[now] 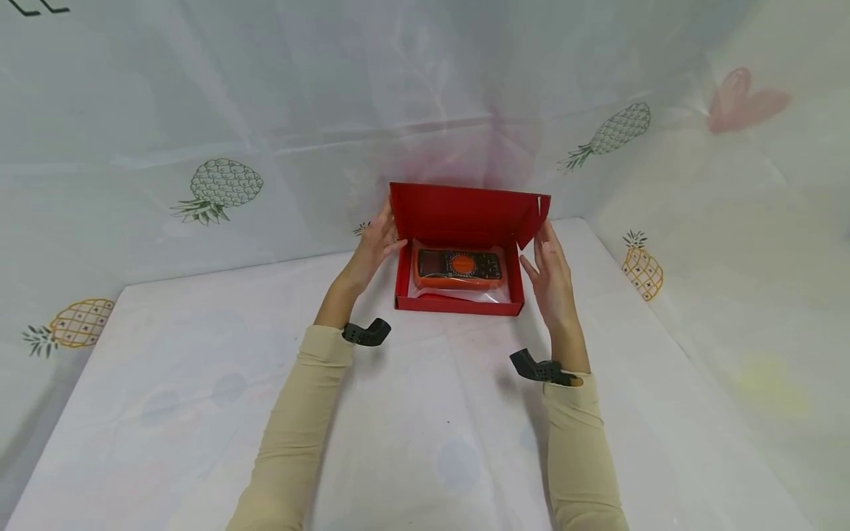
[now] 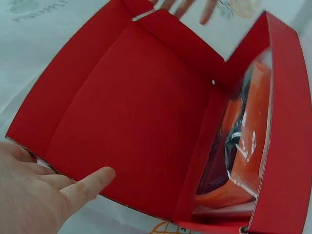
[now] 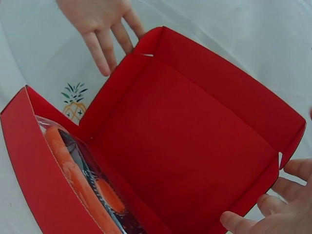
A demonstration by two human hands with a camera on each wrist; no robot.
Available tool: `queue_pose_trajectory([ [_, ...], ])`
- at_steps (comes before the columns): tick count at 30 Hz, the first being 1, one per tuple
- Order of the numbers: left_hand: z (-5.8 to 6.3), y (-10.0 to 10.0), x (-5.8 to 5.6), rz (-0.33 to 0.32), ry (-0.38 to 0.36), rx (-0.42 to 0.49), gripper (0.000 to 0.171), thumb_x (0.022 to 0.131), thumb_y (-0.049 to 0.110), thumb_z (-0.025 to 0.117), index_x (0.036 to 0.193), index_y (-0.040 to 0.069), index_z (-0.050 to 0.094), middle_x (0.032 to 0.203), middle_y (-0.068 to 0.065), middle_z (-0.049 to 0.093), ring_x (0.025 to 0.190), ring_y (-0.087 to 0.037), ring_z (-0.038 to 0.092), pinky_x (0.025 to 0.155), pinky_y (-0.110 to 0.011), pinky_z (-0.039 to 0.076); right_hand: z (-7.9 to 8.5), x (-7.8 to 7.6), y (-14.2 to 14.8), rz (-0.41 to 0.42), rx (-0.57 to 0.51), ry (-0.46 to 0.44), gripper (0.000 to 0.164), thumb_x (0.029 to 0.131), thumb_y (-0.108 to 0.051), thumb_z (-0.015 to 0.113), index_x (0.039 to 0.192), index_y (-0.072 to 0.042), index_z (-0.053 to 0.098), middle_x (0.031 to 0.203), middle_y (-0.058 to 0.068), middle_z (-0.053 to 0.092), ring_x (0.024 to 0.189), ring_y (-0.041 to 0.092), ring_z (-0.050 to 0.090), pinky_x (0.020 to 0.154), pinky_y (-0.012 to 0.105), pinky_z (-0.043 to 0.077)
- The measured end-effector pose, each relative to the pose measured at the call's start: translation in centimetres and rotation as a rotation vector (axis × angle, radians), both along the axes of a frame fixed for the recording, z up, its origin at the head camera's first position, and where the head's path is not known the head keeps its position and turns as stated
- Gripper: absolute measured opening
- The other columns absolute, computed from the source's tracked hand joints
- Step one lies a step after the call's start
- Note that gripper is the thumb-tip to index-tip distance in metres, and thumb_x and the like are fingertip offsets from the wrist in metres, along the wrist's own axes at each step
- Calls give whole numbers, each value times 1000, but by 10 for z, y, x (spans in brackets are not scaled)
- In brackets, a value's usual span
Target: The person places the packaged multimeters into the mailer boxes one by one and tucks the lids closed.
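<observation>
A red cardboard box (image 1: pixel 458 308) stands with its lid (image 1: pixel 465 210) raised. Inside lies an orange and black multimeter (image 1: pixel 460 267) in a clear plastic bag. At the lid's left side is my left hand (image 1: pixel 373 251), its fingers extended along the edge. The left wrist view has the left thumb (image 2: pixel 92 185) over the lid's inner face, with the other fingers partly hidden behind the edge. My right hand (image 1: pixel 553 276) touches the opposite side of the lid, fingers fairly straight. From the right wrist, those fingers (image 3: pixel 292 187) appear by the slotted corner of the side flap.
The box sits on a table (image 1: pixel 405 420) covered in white cloth, near its back edge. Behind it hangs a pale sheet (image 1: pixel 319 96) printed with pineapples. Black camera bands (image 1: pixel 367 333) circle both wrists, over beige sleeves (image 1: pixel 292 428).
</observation>
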State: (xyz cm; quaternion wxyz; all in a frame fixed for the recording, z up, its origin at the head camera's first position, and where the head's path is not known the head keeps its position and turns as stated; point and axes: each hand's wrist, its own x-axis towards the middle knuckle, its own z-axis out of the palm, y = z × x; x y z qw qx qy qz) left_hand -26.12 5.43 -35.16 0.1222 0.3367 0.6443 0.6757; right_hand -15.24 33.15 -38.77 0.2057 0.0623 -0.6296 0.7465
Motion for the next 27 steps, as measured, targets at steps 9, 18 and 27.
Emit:
queue_pose_trajectory([
  [9,3,4,-7,-7,53,-54,118,77,70,62,157,17,-8,164,-1,-3,150,-24,6,118,-51,19,3,0,0,-63,142,-33,76,92,-14,59,157,-22,21,163,-7,15,150,17,11,116,55,20],
  [18,7,7,-7,-18,40,-92,104,84,54,53,156,14,-11,164,-4,-6,149,-30,9,117,-55,20,6,0,1,-87,136,-27,77,90,-9,59,157,-20,21,162,-6,18,150,15,13,116,56,19],
  [27,10,4,-2,-17,66,-111,93,90,25,51,155,17,-14,163,0,-12,151,-23,3,121,-44,13,10,-4,2,-50,178,-32,82,89,-16,64,157,-22,19,163,-4,15,150,20,13,113,55,27],
])
